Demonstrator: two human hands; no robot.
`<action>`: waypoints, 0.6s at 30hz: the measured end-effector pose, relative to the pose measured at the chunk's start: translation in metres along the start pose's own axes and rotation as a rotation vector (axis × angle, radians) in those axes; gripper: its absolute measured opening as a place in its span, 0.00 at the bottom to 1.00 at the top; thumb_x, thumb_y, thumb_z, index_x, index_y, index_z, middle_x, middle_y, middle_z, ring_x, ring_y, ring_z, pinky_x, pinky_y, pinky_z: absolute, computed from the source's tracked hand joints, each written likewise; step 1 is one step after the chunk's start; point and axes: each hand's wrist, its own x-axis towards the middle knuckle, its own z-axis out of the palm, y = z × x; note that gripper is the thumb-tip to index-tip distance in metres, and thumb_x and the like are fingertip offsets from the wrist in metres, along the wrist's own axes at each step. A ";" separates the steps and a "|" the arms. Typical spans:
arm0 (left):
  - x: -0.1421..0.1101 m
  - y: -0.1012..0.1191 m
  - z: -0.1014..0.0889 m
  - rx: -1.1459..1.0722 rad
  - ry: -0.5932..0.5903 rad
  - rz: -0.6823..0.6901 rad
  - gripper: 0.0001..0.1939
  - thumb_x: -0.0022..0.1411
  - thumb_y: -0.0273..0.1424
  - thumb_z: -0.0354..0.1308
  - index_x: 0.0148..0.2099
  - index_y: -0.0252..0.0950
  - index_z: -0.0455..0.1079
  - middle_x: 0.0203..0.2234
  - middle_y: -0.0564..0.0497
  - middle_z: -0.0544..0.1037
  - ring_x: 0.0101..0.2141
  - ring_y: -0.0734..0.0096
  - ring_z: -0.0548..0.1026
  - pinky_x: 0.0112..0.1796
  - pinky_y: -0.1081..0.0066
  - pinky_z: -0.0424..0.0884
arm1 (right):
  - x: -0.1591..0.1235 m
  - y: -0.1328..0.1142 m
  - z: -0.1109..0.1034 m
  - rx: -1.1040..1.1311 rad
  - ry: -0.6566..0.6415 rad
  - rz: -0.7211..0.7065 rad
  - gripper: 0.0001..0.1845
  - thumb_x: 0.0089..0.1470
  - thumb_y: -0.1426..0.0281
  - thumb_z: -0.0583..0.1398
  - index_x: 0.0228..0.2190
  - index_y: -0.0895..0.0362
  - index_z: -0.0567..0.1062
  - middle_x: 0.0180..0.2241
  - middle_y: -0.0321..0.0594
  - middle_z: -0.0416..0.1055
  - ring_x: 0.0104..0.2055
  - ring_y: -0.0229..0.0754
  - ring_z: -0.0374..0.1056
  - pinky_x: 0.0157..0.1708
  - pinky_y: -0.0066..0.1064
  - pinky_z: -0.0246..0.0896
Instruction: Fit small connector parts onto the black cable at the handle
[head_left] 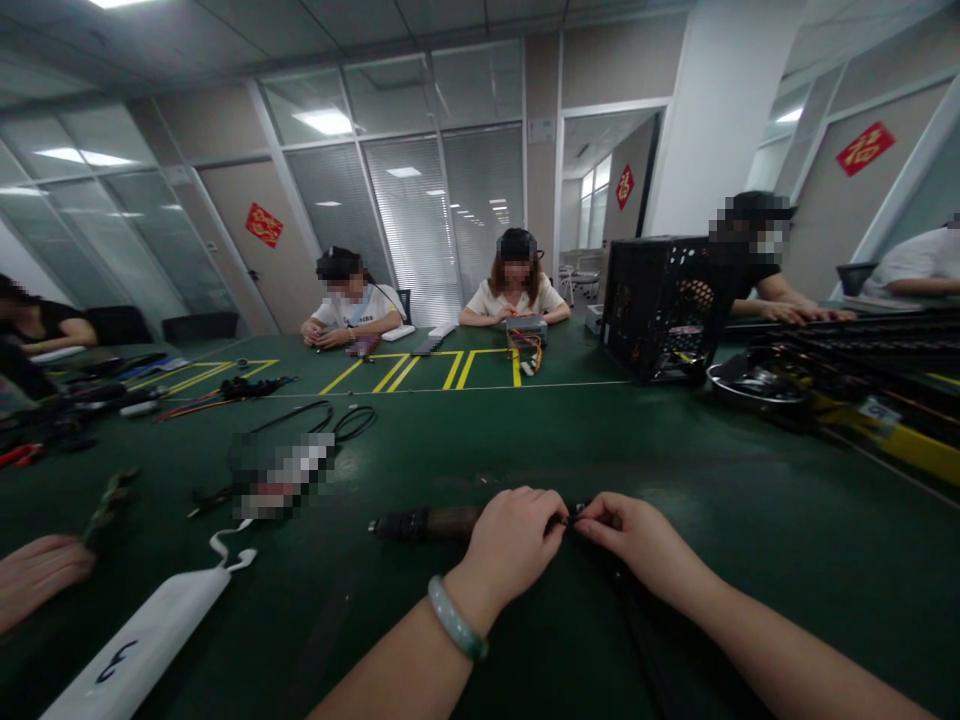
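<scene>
My left hand (514, 545), with a pale green bangle (456, 620) on the wrist, is closed around a dark rod-shaped tool (427, 523) lying on the green table (675, 470). The tool's dark end sticks out to the left of my fingers. My right hand (630, 530) pinches a small black part at the tool's right end, fingertips touching those of the left hand. A dark cable runs from there back toward me between my forearms.
A white pouch marked "3" (142, 640) lies at front left, next to another person's hand (37, 575). Black cables (330, 415) and a blurred item lie beyond. An open black computer case (660, 305) stands at right. Several people sit around the table.
</scene>
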 end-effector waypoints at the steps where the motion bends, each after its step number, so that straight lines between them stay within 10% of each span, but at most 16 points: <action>1: 0.000 0.000 0.000 -0.007 0.004 0.001 0.04 0.63 0.30 0.56 0.42 0.41 0.68 0.35 0.54 0.74 0.38 0.66 0.71 0.40 0.65 0.65 | 0.000 0.000 0.000 0.004 0.004 0.009 0.09 0.56 0.62 0.60 0.32 0.55 0.75 0.33 0.35 0.76 0.35 0.41 0.71 0.32 0.26 0.61; 18: -0.002 -0.002 0.001 -0.026 0.019 0.005 0.07 0.61 0.32 0.57 0.43 0.41 0.67 0.36 0.54 0.74 0.39 0.64 0.71 0.41 0.63 0.65 | 0.002 0.006 0.001 -0.009 0.000 -0.006 0.08 0.56 0.63 0.60 0.32 0.55 0.75 0.30 0.34 0.75 0.32 0.39 0.70 0.29 0.25 0.59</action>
